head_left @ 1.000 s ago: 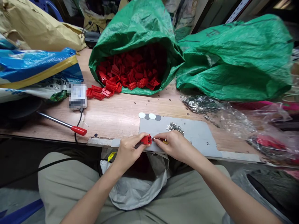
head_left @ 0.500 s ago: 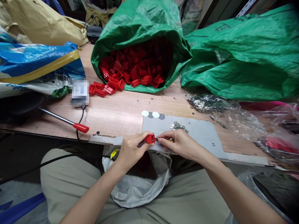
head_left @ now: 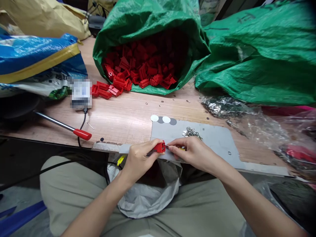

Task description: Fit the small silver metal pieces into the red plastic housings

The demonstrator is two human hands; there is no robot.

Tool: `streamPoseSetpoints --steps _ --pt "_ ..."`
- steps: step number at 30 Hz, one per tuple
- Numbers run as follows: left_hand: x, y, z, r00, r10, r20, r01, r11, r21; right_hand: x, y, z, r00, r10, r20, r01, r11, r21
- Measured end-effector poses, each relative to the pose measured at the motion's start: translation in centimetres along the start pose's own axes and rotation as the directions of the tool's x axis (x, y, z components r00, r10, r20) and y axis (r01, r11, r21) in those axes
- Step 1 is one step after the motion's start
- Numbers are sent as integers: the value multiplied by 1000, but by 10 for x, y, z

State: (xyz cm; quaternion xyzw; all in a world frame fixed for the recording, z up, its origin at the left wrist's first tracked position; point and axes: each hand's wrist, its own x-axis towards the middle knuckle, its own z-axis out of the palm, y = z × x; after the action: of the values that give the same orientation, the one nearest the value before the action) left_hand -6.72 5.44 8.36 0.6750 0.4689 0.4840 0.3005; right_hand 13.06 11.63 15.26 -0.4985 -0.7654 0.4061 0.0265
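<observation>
My left hand is closed around a small red plastic part at the table's front edge. My right hand pinches a thin tool with a yellow handle; its metal tip touches the right side of the red part. Both hands rest over the near edge of a grey sheet. A small heap of shiny metal pieces lies on that sheet just behind my right hand. A grey plastic bag hangs open in my lap under the hands.
An open green sack full of red parts lies at the back; a few parts spill left. A second green sack, clear bags of metal pieces, a red-handled screwdriver and a blue bag surround it.
The hands keep the same grip on the red part and the tool. The view has tilted slightly, so the table and sacks sit a little higher in the picture.
</observation>
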Motion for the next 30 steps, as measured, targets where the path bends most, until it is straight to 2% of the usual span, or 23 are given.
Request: streamPoseSetpoints --steps 9,16,18,20,22,23,24,26,28,30 --pt "-2 -2 1 999 48 -5 -48 999 4 -1 -15 -2 998 -50 -29 42 970 -240" --pt "-2 -3 1 1000 -5 5 5 999 43 0 -30 10 997 -31 -77 -11 872 -490" --pt "-2 -4 2 999 -27 -20 28 998 52 -3 -27 14 991 -51 -126 -14 884 -468" --pt "-2 -3 4 994 -90 -65 90 996 -3 -8 -17 18 985 -78 -157 21 942 -336" --pt "-1 2 4 967 -232 -105 207 956 -207 -15 -6 24 977 -101 -190 84 992 -99" --pt "-1 6 3 939 -330 -100 275 892 -359 -19 0 27 970 -109 -217 118 993 28" --pt "-1 12 2 900 -431 -70 336 786 -520 -24 4 32 961 -116 -253 153 979 135" --pt "-1 25 -1 799 -599 52 412 483 -773 -33 9 41 925 -143 -351 237 941 240" --pt "-2 38 -4 686 -698 207 440 172 -881 -42 7 51 872 -224 -436 339 918 207" --pt "-4 49 -6 591 -726 352 448 -68 -892 -47 1 57 810 -341 -477 437 894 103"
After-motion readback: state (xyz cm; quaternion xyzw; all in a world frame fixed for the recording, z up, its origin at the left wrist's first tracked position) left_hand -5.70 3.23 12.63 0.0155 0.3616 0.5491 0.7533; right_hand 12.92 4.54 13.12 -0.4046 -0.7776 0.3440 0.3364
